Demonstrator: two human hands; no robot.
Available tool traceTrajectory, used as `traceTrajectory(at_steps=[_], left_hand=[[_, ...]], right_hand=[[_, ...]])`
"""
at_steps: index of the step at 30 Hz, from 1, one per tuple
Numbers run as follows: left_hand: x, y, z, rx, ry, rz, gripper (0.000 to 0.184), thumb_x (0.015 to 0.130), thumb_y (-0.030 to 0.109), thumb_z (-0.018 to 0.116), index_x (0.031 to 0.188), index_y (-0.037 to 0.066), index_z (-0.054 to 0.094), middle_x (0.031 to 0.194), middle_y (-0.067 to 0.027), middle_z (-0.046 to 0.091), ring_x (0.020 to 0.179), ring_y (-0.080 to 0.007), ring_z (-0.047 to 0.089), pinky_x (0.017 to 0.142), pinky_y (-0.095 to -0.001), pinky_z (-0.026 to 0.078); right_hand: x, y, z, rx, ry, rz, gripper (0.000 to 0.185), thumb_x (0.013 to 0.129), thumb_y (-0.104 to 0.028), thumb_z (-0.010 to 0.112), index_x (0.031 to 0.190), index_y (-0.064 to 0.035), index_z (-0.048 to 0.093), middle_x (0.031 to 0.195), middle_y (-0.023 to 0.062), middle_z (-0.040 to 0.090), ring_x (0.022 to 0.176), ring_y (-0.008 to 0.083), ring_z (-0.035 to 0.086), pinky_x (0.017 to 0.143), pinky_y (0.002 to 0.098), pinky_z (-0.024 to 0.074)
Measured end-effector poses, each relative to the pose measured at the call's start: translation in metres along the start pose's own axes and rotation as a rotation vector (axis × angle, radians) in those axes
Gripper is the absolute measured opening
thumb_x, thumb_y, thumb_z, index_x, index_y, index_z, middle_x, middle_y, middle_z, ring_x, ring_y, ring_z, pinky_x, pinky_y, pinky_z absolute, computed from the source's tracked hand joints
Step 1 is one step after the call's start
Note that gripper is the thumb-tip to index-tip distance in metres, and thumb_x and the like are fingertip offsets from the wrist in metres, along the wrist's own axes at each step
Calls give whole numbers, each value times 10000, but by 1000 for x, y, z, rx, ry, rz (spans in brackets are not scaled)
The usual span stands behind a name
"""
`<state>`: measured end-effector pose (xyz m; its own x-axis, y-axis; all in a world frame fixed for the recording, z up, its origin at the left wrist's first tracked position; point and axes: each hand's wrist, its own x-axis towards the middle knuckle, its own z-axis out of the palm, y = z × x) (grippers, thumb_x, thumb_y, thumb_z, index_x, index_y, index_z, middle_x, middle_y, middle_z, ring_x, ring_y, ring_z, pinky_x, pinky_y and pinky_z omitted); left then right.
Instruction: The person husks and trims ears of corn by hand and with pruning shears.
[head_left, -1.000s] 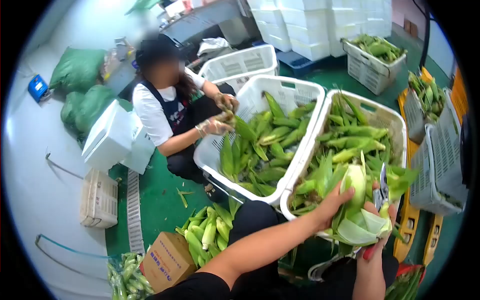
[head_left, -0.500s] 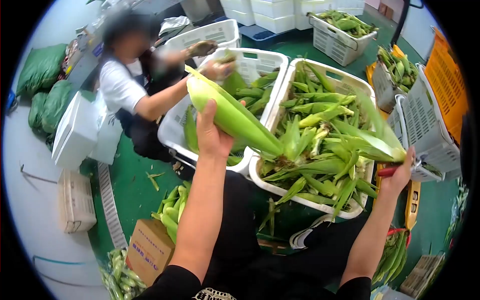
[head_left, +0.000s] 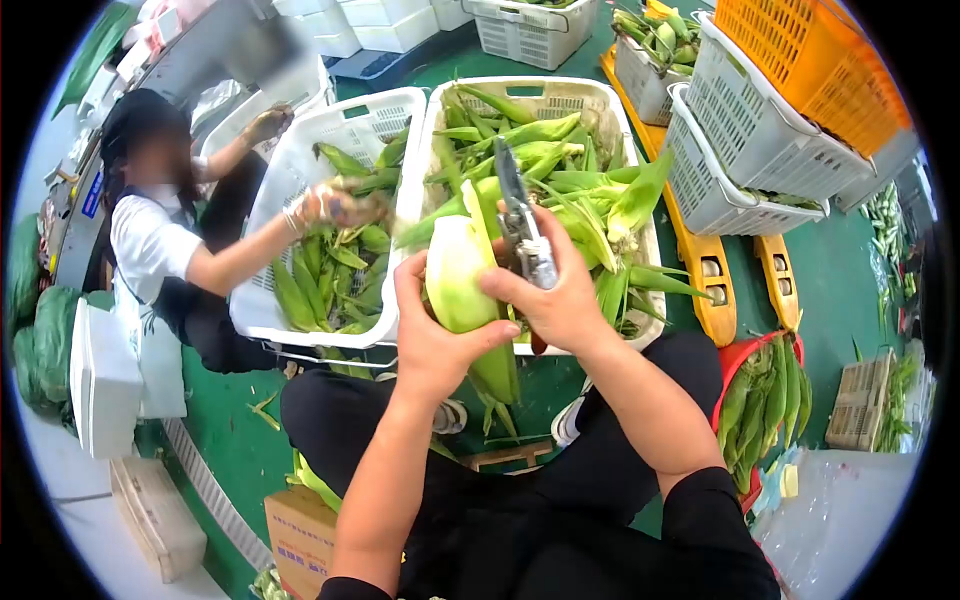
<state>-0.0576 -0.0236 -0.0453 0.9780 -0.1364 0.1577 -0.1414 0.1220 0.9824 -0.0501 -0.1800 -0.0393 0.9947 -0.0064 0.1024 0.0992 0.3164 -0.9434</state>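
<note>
An ear of corn (head_left: 458, 275) with pale green husk is held upright by my left hand (head_left: 435, 325), its fingers wrapped round the lower part. My right hand (head_left: 545, 285) is closed round pruning shears (head_left: 520, 220), blades pointing up, while its thumb touches the corn. A strip of green husk hangs down beneath the ear. Just beyond my hands, a white crate (head_left: 640, 165) holds corn and loose husks. To its left, another white crate (head_left: 262, 215) holds green ears, with a co-worker's gloved hand (head_left: 335, 205) over it.
The co-worker (head_left: 155, 225) sits at the left. Stacked crates (head_left: 745, 110) stand at the right on a yellow pallet jack (head_left: 705, 270). A red bag (head_left: 730, 360) of ears lies at my right, a cardboard box (head_left: 300, 540) at lower left, and a foam box (head_left: 105, 380) farther left.
My hands have come together from far apart. The right hand has moved left with the shears, now by the corn, and the leaves it held are gone from it. The view has turned right.
</note>
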Motion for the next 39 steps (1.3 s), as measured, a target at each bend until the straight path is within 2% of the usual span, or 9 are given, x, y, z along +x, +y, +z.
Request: traceTrajectory(at_steps=[4, 12, 15, 21, 22, 28, 31, 33, 39], left_hand=[[0, 10, -7, -190, 48, -150, 874, 635, 77, 905, 1345, -4, 402, 1222, -124, 573, 1116, -212, 589, 985, -366, 493], [-12, -6, 9, 308, 102, 193, 846, 653, 33, 869, 1385, -38, 452, 1244, -141, 591, 1118, -222, 613, 953, -350, 514], [-18, 2, 16, 31, 53, 82, 871, 665, 66, 847, 1420, -24, 423, 1260, -136, 573, 1132, -235, 600, 967, -344, 508], [-36, -53, -7, -936, 81, -306, 860, 851, 555, 578, 1505, 66, 307, 1439, -150, 473, 1190, -318, 573, 1029, -450, 476], [-41, -38, -8, -1298, -180, -285, 821, 864, 534, 591, 1511, 112, 312, 1481, -173, 421, 1207, -352, 555, 1040, -513, 455], [-120, 41, -192, -819, 289, 243, 660, 916, 396, 639, 1432, 79, 377, 1294, -140, 518, 1114, -274, 563, 866, -429, 526], [-177, 68, -279, 130, 985, 177, 695, 833, 326, 747, 1343, 1, 406, 1112, -166, 589, 939, -270, 620, 788, -389, 556], [-235, 10, -367, 588, 1181, -253, 726, 771, 258, 818, 1325, 12, 417, 1125, -167, 591, 967, -269, 619, 853, -386, 539], [-391, -216, -447, 1112, 916, -775, 868, 679, 314, 857, 1408, 75, 451, 1305, -197, 600, 1206, -365, 577, 1026, -456, 464]], right_hand=[[5, 5, -11, -30, 7, 49, 629, 825, -74, 774, 1363, -55, 449, 999, 52, 657, 882, 107, 636, 787, 278, 534], [-4, -5, -11, 25, 26, -68, 653, 823, -142, 797, 1362, -38, 443, 1039, 12, 565, 916, 92, 561, 832, 247, 483], [-5, -12, -20, -34, 97, -109, 517, 861, -80, 713, 1329, -53, 496, 1032, -16, 568, 874, 52, 527, 788, 244, 462], [0, -8, -28, 318, 265, 161, 367, 783, -62, 766, 1118, -39, 617, 872, 17, 627, 752, 135, 611, 695, 281, 522], [7, -4, -46, 149, 367, 137, 319, 804, -81, 755, 1098, -32, 641, 870, 33, 651, 747, 139, 627, 679, 290, 519], [62, 18, -177, -1259, 511, -260, 767, 820, -358, 806, 1397, 8, 459, 1163, 124, 621, 1043, 253, 590, 965, 350, 446], [63, 29, -182, -436, 549, -89, 647, 848, -247, 801, 1338, -5, 454, 1011, 93, 631, 871, 173, 623, 715, 315, 513], [63, 26, -182, -192, 541, 78, 489, 853, -195, 795, 1228, -22, 534, 992, 87, 652, 850, 172, 632, 680, 315, 523], [60, 41, -160, 5, 315, 321, 278, 914, -280, 710, 1079, -65, 645, 916, 46, 656, 801, 182, 647, 623, 320, 538]])
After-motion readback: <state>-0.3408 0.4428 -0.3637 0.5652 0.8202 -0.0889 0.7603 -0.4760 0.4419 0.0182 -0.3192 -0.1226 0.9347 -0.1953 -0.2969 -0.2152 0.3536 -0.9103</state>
